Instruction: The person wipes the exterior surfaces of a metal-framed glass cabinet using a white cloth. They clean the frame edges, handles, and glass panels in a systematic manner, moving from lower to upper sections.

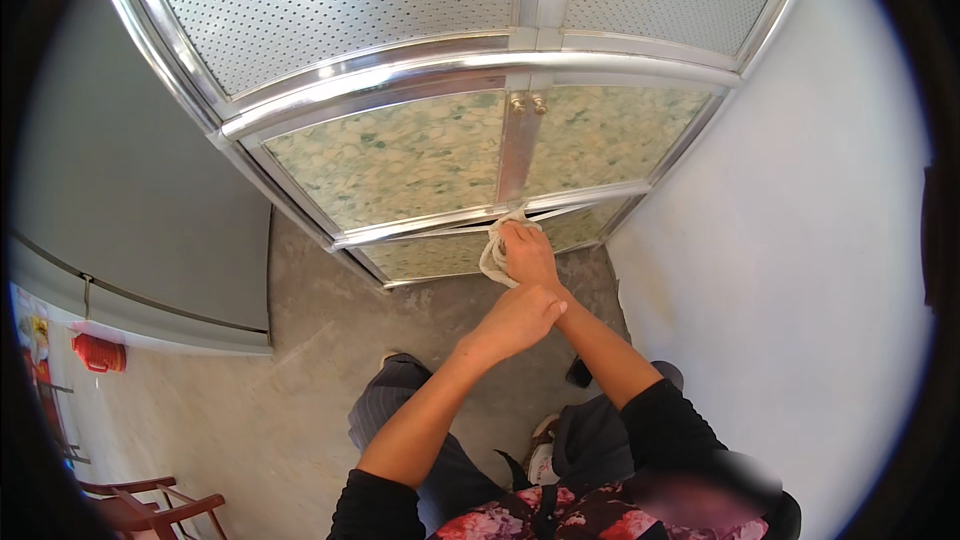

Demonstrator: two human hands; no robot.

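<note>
My right hand (pixel 531 251) holds a pale, bunched cloth (pixel 495 255) against the lower middle of a metal-framed cabinet (pixel 480 60). Near my right wrist is my left hand (pixel 521 322), with its fingers curled; whether it grips the wrist or something small is hidden. The cabinet has perforated panels (pixel 337 0) above and mottled green-and-cream door panels (pixel 397 157) below, with two small brass-coloured knobs (pixel 540 105) near the centre. A dark gap shows along the top of the lowest mottled panel (pixel 435 259), beside the cloth.
A white wall (pixel 765 240) stands close on the right and a large grey appliance or cabinet (pixel 150 165) on the left. On the concrete floor (pixel 315 390) lies a dark object (pixel 579 373) by my right leg. A red jug-like container (pixel 99 352) and a wooden chair (pixel 157 506) are at far left.
</note>
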